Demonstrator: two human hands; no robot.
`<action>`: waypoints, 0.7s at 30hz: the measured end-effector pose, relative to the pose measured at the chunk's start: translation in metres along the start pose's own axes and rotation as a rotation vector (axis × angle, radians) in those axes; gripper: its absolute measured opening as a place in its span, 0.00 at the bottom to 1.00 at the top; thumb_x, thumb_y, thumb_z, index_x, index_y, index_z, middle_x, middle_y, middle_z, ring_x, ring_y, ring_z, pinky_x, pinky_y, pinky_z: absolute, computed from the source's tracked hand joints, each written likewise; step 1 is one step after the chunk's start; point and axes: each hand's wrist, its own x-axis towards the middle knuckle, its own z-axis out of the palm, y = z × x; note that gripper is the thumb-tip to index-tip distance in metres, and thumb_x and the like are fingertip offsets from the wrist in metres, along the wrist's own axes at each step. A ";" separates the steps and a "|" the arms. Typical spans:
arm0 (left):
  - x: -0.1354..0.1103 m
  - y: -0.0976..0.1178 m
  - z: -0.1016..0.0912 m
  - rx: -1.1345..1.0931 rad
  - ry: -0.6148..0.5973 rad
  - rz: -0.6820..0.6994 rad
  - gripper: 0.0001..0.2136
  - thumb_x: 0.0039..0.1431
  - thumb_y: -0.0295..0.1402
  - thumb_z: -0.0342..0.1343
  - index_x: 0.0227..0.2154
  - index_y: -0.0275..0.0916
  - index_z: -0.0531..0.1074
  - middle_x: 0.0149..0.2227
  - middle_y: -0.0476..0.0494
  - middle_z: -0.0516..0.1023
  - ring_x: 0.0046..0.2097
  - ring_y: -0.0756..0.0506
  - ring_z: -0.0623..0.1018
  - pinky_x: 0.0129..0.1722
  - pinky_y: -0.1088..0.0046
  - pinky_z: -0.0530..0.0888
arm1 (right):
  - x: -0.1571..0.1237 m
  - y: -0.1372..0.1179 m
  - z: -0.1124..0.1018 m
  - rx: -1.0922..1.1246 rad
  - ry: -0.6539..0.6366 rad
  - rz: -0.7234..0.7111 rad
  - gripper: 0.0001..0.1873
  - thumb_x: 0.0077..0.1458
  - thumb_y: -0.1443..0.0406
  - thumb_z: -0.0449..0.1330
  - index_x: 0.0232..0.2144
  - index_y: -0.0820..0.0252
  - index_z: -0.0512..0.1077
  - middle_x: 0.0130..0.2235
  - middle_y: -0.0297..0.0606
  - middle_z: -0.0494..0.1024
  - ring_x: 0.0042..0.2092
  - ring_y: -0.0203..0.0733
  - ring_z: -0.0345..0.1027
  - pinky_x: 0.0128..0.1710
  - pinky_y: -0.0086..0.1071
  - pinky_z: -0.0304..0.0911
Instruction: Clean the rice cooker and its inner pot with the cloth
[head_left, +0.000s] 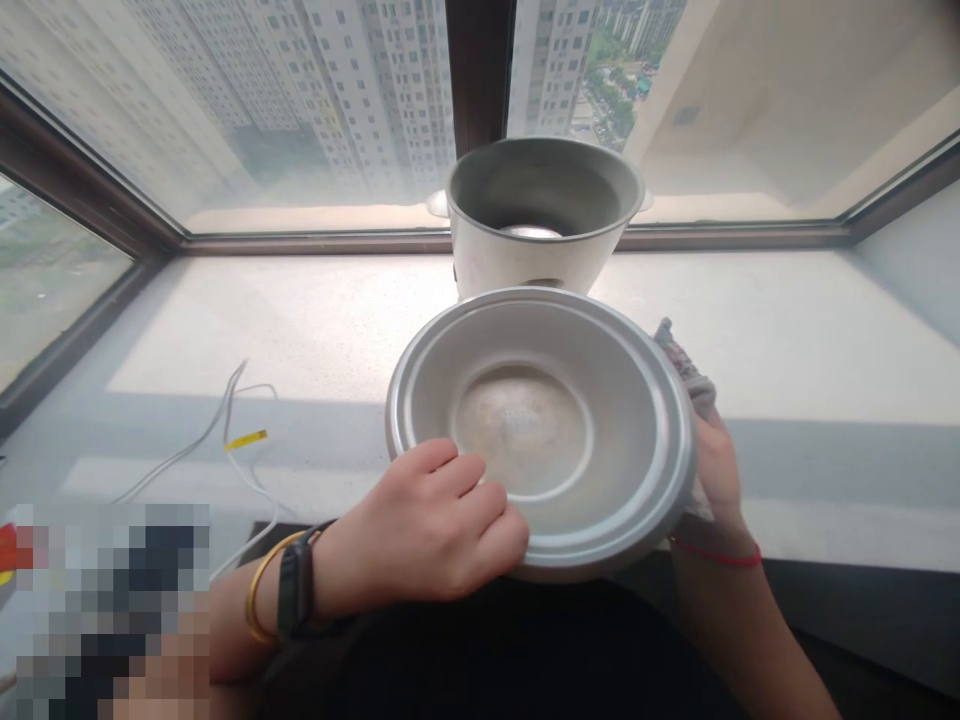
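I hold a round metal lid (pixel 570 400) upside down in front of me, its hollow inner face toward the camera. My left hand (pixel 427 530) grips its near left rim, fingers curled over the inside. My right hand (pixel 716 470) is behind the right rim, pressing a patterned cloth (pixel 686 365) against the lid's back. Just beyond the lid stands a white rice cooker body (pixel 540 215) with its pot open.
The cooker stands on a wide pale window sill (pixel 300 330) below large windows. White cables (pixel 225 430) with a yellow tag lie on the sill at the left. A dark edge runs along the sill's near side.
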 end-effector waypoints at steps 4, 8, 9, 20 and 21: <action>0.000 -0.001 0.001 0.031 -0.027 0.066 0.12 0.62 0.25 0.54 0.22 0.39 0.63 0.21 0.50 0.60 0.24 0.48 0.59 0.26 0.65 0.53 | 0.013 -0.038 -0.006 0.085 0.168 -0.181 0.18 0.52 0.65 0.66 0.47 0.53 0.77 0.49 0.41 0.80 0.51 0.55 0.75 0.54 0.46 0.69; -0.001 0.001 0.006 0.072 -0.013 0.095 0.12 0.63 0.27 0.54 0.23 0.39 0.64 0.21 0.50 0.60 0.25 0.48 0.59 0.28 0.65 0.56 | 0.024 -0.067 -0.006 -0.323 -0.272 -0.282 0.27 0.48 0.63 0.68 0.53 0.50 0.75 0.56 0.40 0.76 0.59 0.56 0.69 0.63 0.51 0.60; -0.002 0.000 0.008 0.083 -0.010 0.088 0.12 0.62 0.26 0.54 0.23 0.39 0.64 0.21 0.50 0.60 0.25 0.48 0.59 0.29 0.65 0.56 | 0.026 -0.069 -0.005 -0.357 -0.357 -0.230 0.29 0.48 0.63 0.68 0.54 0.50 0.74 0.56 0.40 0.76 0.58 0.56 0.69 0.62 0.53 0.61; -0.014 -0.008 0.038 0.137 0.001 -0.012 0.13 0.61 0.21 0.54 0.22 0.38 0.62 0.21 0.50 0.63 0.26 0.48 0.60 0.30 0.65 0.55 | -0.015 -0.031 0.018 -0.155 -0.150 0.043 0.37 0.44 0.57 0.71 0.56 0.57 0.68 0.56 0.46 0.75 0.55 0.57 0.71 0.58 0.53 0.64; -0.014 -0.008 0.039 0.138 0.009 -0.011 0.13 0.60 0.21 0.55 0.22 0.38 0.62 0.21 0.51 0.62 0.26 0.48 0.60 0.30 0.65 0.55 | -0.019 -0.031 0.018 -0.163 -0.126 0.047 0.37 0.44 0.57 0.71 0.56 0.57 0.68 0.55 0.46 0.75 0.55 0.57 0.71 0.58 0.53 0.63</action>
